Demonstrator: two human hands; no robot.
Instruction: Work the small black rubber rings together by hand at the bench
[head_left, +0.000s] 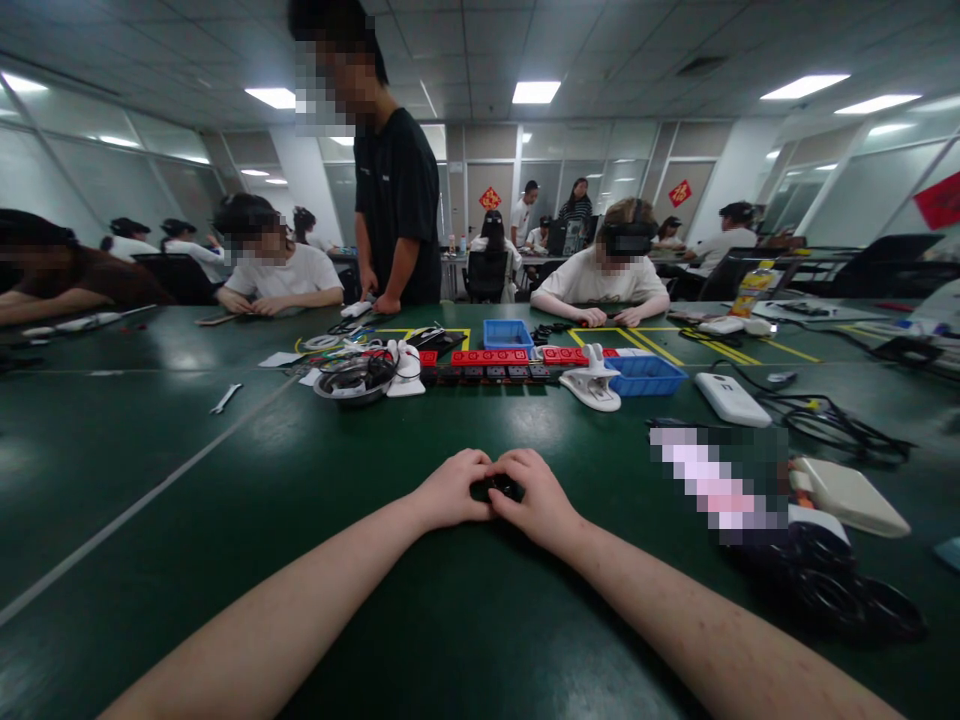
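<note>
Green table under both sets of fingers. Row of red power strips beyond fingers. Heap of black rings right of fingers, well apart. Left hand and right hand curled toward each other, pinching small black part between fingers. Mostly covered by fingers, so can't tell if touching table. Probably mid-handling: gripped, not yet released. Can't tell amount done or left.
</note>
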